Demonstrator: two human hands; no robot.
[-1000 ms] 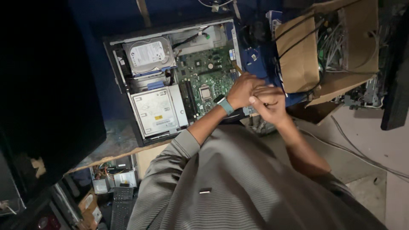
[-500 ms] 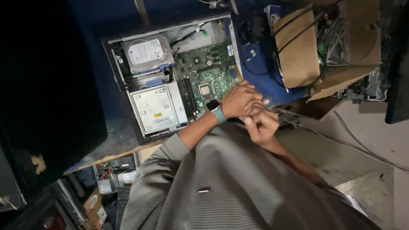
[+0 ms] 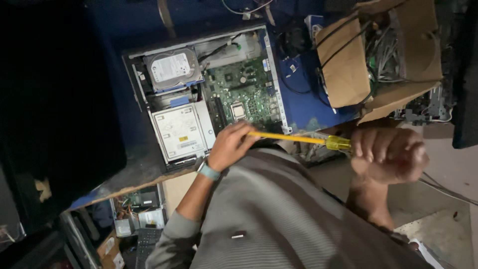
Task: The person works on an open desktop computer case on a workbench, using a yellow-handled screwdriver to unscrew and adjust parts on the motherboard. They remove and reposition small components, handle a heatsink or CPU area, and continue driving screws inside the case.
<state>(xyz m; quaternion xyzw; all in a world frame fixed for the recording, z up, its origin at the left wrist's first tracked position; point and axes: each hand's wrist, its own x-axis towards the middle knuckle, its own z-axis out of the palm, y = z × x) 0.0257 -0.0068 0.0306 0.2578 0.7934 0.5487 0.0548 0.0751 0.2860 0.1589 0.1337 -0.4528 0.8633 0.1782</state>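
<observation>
Yellow screwdriver (image 3: pixel 298 139) spans left hand (image 3: pixel 230 145) fingers, right hand (image 3: pixel 388 154).

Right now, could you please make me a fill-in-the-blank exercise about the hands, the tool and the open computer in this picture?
1. The left hand holds the tip end of a ____ screwdriver.
2. The right hand grips the screwdriver by its ____.
3. On the left wrist sits a ____.
4. The cardboard box right of the computer case is full of ____.

Missing words: yellow; handle; watch; cables
</observation>
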